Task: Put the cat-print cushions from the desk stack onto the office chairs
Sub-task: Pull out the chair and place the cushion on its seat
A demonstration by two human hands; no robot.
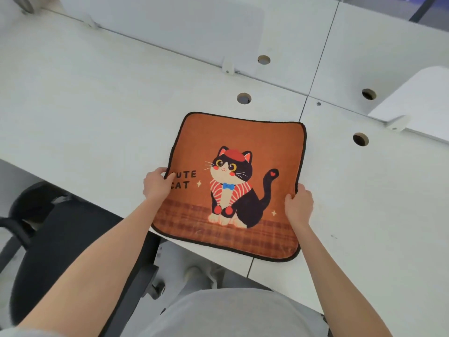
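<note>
An orange cat-print cushion (243, 139) with a black-and-white cat and the words "CUTE CAT" lies on the white desk (97, 105), its near edge overhanging the desk's front. My left hand (155, 184) grips its left edge, thumb on top over the lettering. My right hand (298, 205) grips its right edge, thumb on the printed face. Whether more cushions lie beneath it I cannot tell. A black office chair (63, 239) stands at the lower left, its seat partly under my left forearm.
White divider panels (170, 27) stand along the back of the desk, another at the right (418, 98). Several round cable holes (243, 98) dot the desktop. A seam (315, 69) splits the desk into sections. My grey clothing (230, 314) fills the bottom.
</note>
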